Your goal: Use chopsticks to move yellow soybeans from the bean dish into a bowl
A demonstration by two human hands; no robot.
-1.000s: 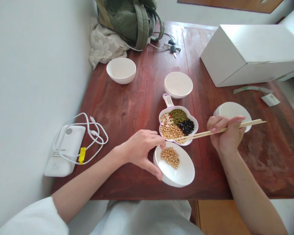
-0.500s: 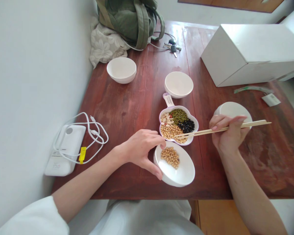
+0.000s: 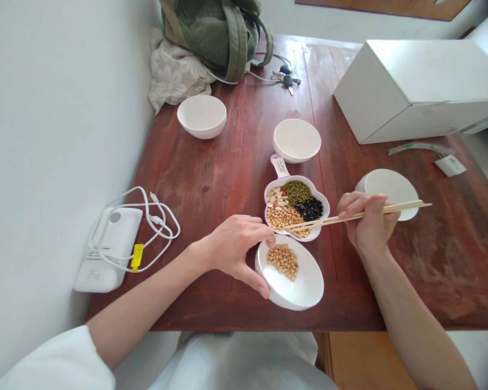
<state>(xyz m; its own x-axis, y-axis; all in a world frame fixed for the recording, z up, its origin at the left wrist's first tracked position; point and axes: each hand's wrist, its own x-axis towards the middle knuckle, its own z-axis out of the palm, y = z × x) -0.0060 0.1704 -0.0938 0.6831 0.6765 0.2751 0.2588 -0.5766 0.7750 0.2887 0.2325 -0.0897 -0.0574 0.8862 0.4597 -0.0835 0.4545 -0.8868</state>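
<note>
Round tan beans (image 3: 282, 261) already make a pile in the tilted white bowl (image 3: 307, 281), left hand (image 3: 244, 249) gripping its rim; right hand (image 3: 368, 222) pinches pale wooden chopsticks (image 3: 404, 206). Plenty left in the purple-rimmed flower-shaped dish (image 3: 326, 208).

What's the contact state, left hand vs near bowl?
Touching. The head view shows the left hand gripping the near bowl, curled finger over its rim, thumb against its side.

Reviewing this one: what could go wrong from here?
The near bowl, held at one side by the left hand, might tip and spill its tan beans. The chopsticks in the right hand may catch black beans lying beside tan ones in the flower-shaped dish. The right hand could also bump the rightmost bowl beyond it.
</note>
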